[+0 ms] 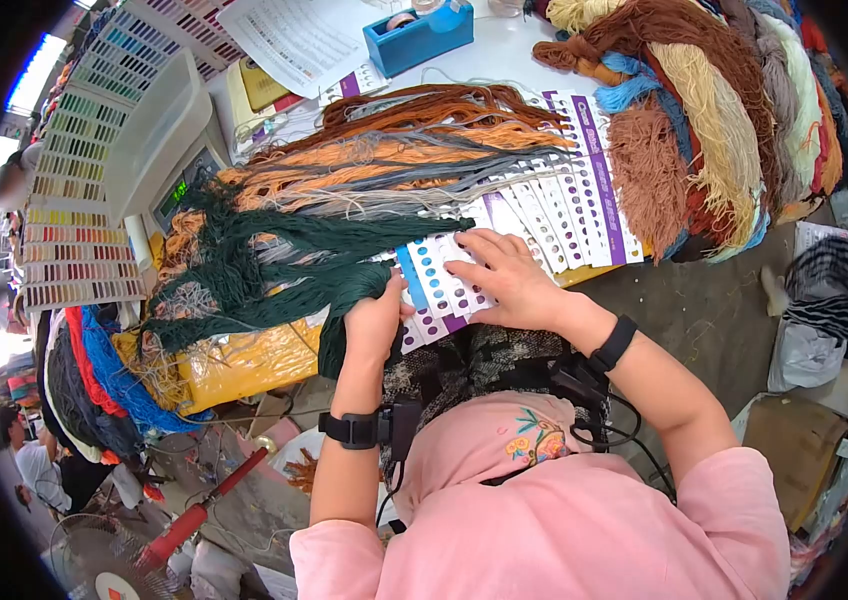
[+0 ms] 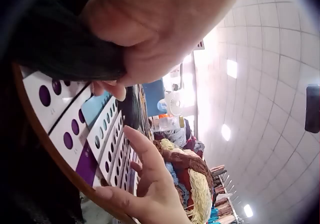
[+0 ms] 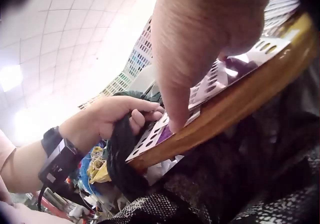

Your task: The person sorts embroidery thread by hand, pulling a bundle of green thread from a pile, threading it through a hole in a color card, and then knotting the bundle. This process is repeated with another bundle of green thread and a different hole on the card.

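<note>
The left hand (image 1: 374,322) reaches forward to the desk's (image 1: 244,372) front edge, its thumb and fingers curled round a dark green yarn hank (image 1: 329,300). The hank's long axis runs sideways, its loose strands trailing left across the desk, while one end droops over the edge. The right hand (image 1: 512,280), palm down, has its fingers spread and loosely extended, touching punched colour cards (image 1: 562,205) that fan out, long axes pointing away from the person.
</note>
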The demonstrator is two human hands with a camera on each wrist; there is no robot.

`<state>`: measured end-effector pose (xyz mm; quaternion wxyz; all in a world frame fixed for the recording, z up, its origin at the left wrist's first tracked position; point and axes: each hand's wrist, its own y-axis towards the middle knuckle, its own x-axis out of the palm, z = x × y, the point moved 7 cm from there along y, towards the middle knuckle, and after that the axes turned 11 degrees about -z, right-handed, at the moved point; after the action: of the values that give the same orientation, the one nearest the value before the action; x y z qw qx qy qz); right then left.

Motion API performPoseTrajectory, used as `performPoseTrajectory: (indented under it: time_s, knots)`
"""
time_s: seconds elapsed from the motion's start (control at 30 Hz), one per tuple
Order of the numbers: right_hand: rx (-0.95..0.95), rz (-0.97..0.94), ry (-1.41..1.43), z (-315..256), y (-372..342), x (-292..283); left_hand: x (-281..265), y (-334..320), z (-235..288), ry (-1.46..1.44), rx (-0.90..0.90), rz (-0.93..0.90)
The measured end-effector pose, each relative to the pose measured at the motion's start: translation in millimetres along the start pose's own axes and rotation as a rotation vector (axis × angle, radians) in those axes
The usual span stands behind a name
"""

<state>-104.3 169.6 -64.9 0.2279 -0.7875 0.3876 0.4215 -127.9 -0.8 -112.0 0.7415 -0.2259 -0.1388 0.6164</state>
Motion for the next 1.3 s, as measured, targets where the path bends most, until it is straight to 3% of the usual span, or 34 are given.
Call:
performPoseTrajectory:
  time_s: [0.23, 0.43, 0.67, 0.8, 0.9, 0.97, 1.03, 1.17, 1.23, 1.3]
  knots:
    - [-0.034, 0.026, -0.005, 3, -2, 2, 7, -20, 9, -0.325, -0.124, 0.046]
    - [-0.040, 0.044, 0.019, 3, -3, 0, 6, -10, 13, 0.064, -0.193, 0.005]
    - [-0.075, 0.058, 0.029, -7, -5, -11, 19, -17, 3, -0.086, -0.093, -0.142]
    - [-0.048, 0.002, -0.008, 0, -6, -6, 19, -19, -11, 0.006, -0.164, -0.131]
    - [-0.044, -0.009, -0.025, 4, -9, -2, 21, -21, -8, -0.046, -0.116, -0.203]
    - [-0.061, 0.007, -0.046, 4, -11, -2, 0, -20, 3, -0.047, -0.005, -0.189]
    - [-0.065, -0.017, -0.053, 4, -11, -2, -43, -32, 6, -0.296, -0.073, -0.006]
    - [-0.074, -0.025, 0.000, 5, -10, -1, -131, -75, 6, -0.767, 0.164, 0.102]
    - [-0.064, 0.152, 0.059, -9, -9, -15, -112, -106, 23, -0.978, 0.173, -0.300]
    - [-0.053, 0.313, 0.158, -26, -6, -20, -67, -130, 33, -1.025, 0.120, -0.424]
